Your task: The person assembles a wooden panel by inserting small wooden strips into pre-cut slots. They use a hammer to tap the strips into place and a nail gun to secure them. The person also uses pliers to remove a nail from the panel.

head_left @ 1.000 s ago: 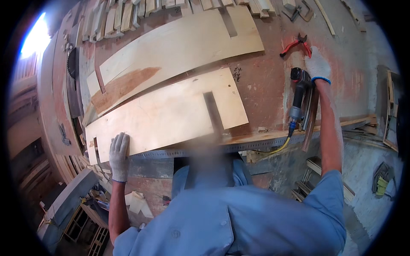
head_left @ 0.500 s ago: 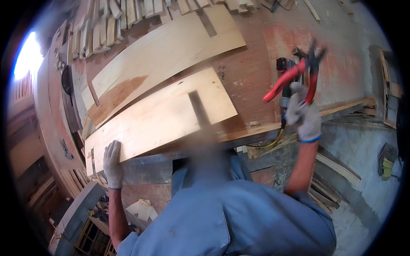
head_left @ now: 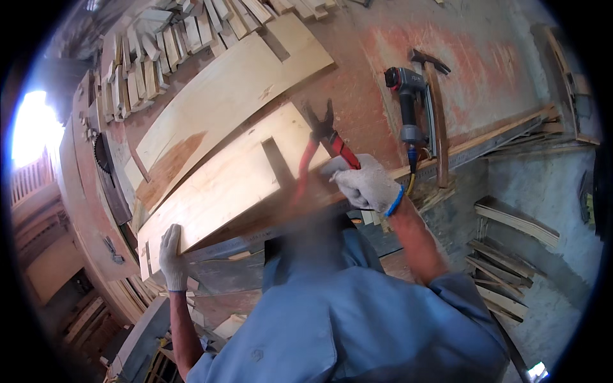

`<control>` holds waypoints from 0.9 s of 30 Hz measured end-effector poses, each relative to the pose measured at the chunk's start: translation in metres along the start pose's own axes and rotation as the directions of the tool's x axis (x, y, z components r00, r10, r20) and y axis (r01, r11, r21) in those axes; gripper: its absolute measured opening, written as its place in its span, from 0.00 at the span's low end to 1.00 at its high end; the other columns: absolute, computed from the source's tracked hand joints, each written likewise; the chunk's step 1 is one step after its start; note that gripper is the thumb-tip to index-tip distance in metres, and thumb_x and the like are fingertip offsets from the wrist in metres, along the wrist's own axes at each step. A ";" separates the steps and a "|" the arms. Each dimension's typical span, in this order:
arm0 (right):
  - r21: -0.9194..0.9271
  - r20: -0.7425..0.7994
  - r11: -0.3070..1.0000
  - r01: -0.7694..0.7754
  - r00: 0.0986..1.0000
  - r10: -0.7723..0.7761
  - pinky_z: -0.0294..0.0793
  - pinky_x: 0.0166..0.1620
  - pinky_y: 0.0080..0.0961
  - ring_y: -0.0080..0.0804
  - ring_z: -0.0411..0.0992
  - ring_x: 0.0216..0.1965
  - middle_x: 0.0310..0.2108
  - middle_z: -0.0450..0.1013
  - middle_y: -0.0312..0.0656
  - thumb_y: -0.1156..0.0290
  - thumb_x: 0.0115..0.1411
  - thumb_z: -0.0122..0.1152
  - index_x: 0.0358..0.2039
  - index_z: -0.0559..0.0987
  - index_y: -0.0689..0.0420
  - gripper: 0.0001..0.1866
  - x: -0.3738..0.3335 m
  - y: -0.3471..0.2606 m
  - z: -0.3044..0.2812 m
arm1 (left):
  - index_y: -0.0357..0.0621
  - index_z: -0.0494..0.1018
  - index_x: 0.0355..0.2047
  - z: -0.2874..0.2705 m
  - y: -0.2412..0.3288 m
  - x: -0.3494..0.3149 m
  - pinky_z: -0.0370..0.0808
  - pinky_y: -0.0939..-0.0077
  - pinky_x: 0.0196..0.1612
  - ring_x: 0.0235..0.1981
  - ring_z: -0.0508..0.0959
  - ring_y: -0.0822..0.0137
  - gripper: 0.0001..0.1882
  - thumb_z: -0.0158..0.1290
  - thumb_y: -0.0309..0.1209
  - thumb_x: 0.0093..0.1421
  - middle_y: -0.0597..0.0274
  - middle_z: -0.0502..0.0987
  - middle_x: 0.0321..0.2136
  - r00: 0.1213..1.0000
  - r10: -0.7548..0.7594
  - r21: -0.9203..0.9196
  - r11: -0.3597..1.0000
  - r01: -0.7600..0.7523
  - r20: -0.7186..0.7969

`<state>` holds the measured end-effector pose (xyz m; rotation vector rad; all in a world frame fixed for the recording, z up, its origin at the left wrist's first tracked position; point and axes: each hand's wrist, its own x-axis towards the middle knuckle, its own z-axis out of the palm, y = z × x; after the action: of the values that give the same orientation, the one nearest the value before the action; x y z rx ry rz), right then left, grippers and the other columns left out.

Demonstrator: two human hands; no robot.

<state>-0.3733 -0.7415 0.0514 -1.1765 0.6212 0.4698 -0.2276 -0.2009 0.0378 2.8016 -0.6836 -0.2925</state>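
My right hand (head_left: 367,183), in a pale knitted glove with a blue cuff, holds red-handled pliers (head_left: 345,152) by one handle. Their dark jaws are spread apart and point away from me, over the right end of a pale wooden panel (head_left: 217,185). That panel has a slot near each end. At its near left corner my gloved left hand (head_left: 172,258) grips the edge, fingers on top; the thumb is hidden. A second slotted panel (head_left: 223,96), with a brown patch, lies just beyond.
A black nail gun (head_left: 408,105) with a hose lies on the worn reddish bench (head_left: 357,83), beside a hammer (head_left: 436,115). Many wood strips (head_left: 172,48) are heaped at the far left. A saw blade (head_left: 100,153) stands at the left. Boards (head_left: 517,220) lean at the right.
The pliers in my right hand have come left and nearer, from above the nail gun to the panel's right end. My left hand keeps its place on the panel; the view has shifted.
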 end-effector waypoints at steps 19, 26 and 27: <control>-0.085 -0.278 0.985 0.153 0.945 -0.170 0.76 0.23 0.28 0.31 0.75 0.20 0.27 0.78 0.42 0.75 0.66 0.60 0.42 0.79 0.61 0.06 0.077 0.126 0.038 | 0.39 0.75 0.63 0.010 0.005 -0.004 0.69 0.60 0.70 0.65 0.75 0.49 0.30 0.52 0.15 0.58 0.45 0.77 0.61 0.999 0.042 0.031 0.999 -0.042 0.004; 0.902 0.338 0.356 -0.243 0.911 -0.235 0.55 0.13 0.17 0.14 0.55 0.12 0.15 0.59 0.28 0.66 0.77 0.47 0.48 0.78 0.63 0.15 0.025 0.075 0.014 | 0.39 0.76 0.61 0.004 0.025 -0.003 0.70 0.61 0.68 0.64 0.76 0.50 0.27 0.48 0.16 0.62 0.45 0.78 0.61 1.000 -0.020 0.054 0.998 0.019 0.007; 0.882 0.350 0.429 -0.196 0.882 -0.316 0.55 0.13 0.17 0.14 0.55 0.12 0.15 0.59 0.28 0.65 0.77 0.47 0.51 0.78 0.64 0.16 0.011 0.070 0.019 | 0.39 0.76 0.61 0.003 0.025 0.001 0.70 0.62 0.68 0.64 0.76 0.50 0.27 0.47 0.16 0.62 0.44 0.78 0.60 1.000 -0.010 0.037 0.999 0.010 0.006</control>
<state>-0.4056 -0.7007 0.0003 0.0182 0.2893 0.2503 -0.2382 -0.2230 0.0421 2.8410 -0.6836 -0.2929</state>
